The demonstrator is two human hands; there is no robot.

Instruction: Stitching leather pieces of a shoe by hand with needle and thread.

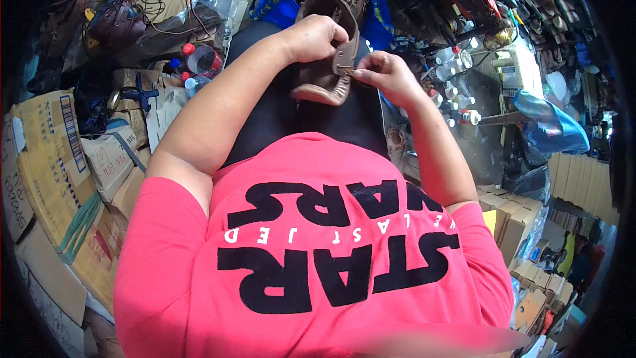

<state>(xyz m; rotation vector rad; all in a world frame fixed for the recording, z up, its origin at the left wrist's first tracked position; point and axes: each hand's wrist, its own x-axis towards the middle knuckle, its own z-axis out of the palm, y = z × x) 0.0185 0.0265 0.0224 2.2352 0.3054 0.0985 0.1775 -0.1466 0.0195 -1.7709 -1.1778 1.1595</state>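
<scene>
A lap in black pants (360, 122), with a brown shoe (315, 76) over it.
The shoe is over both legs, but I can't tell if it rests on them. On the right, there is a grey floor (457, 152). Small white bottles (464, 101), some with red caps, are bunched close together at its far side.

From here I see boxes (50, 139) crowding nine o'clock, cartons (513, 225) at four, grey floor (464, 149) toward three, light catching bottles (457, 83) at two.
</scene>
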